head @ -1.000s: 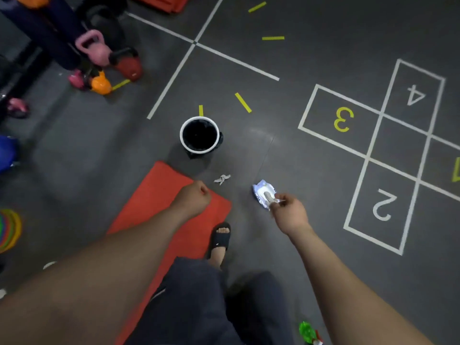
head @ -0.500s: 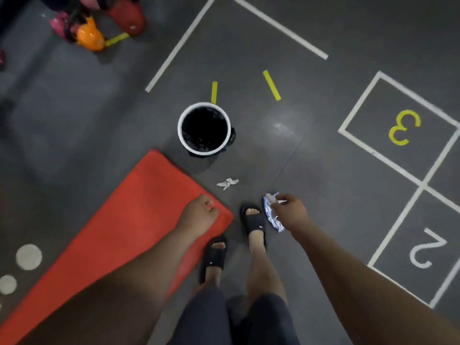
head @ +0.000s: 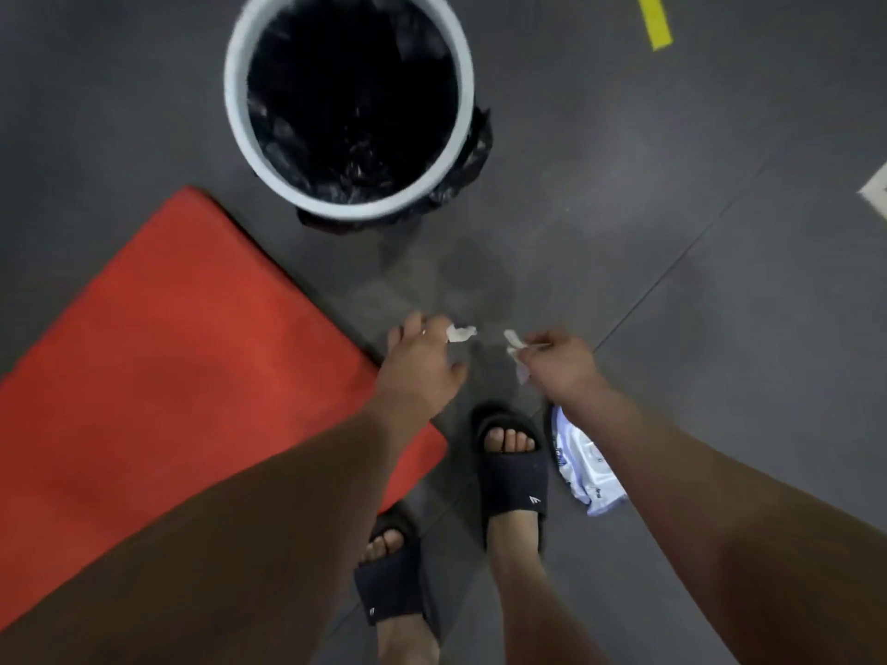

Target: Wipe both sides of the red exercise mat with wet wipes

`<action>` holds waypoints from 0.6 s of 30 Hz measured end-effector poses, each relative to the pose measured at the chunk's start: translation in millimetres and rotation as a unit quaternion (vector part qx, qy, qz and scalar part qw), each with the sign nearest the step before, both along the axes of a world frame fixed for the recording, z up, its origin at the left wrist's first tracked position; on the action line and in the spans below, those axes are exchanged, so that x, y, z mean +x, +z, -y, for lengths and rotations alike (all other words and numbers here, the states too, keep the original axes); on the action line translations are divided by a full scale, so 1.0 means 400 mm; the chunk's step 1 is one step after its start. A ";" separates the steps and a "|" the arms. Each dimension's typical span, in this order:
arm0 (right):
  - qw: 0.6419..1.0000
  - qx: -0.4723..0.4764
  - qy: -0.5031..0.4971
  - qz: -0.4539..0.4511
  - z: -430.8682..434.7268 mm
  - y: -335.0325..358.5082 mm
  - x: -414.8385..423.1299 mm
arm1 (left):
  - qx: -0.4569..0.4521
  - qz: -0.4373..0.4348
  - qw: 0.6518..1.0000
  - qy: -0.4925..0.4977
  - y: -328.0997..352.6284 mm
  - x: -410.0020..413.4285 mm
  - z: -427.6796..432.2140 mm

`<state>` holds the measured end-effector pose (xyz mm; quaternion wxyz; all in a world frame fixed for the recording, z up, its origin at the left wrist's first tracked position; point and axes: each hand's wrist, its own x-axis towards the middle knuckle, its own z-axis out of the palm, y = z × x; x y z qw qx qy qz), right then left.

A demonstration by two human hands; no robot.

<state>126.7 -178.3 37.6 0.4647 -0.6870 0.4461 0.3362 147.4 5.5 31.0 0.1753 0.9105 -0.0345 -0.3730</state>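
The red exercise mat (head: 168,376) lies flat on the dark floor at the left, its near corner by my feet. My left hand (head: 422,367) reaches down past the mat's right edge. Its fingertips touch a small crumpled white scrap (head: 461,333) on the floor, and the thumb is spread apart. My right hand (head: 559,362) pinches a white wet wipe (head: 517,350) that hangs from its fingers just right of the scrap. The white and blue wipes pack (head: 583,467) lies on the floor under my right forearm, partly hidden.
A white bin (head: 236,88) with a black liner stands just beyond the mat's far corner. My feet in black slides (head: 513,477) stand between the mat and the pack. A yellow tape strip (head: 655,19) marks the floor at the top right.
The view has dropped much closer to the floor. My left hand left the mat corner and went to the scrap. My right hand came off the pack with a wipe.
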 end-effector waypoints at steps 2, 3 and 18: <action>0.999 0.009 -0.042 0.010 -0.006 -0.085 0.003 | 0.007 0.022 1.000 -0.015 -0.088 0.002 0.019; 0.998 0.011 -0.056 0.017 -0.006 -0.124 0.001 | 0.019 0.022 0.999 -0.033 -0.128 0.003 0.020; 0.956 0.165 -0.221 0.099 -0.132 0.360 0.182 | -0.216 0.043 0.883 0.413 0.392 0.210 -0.091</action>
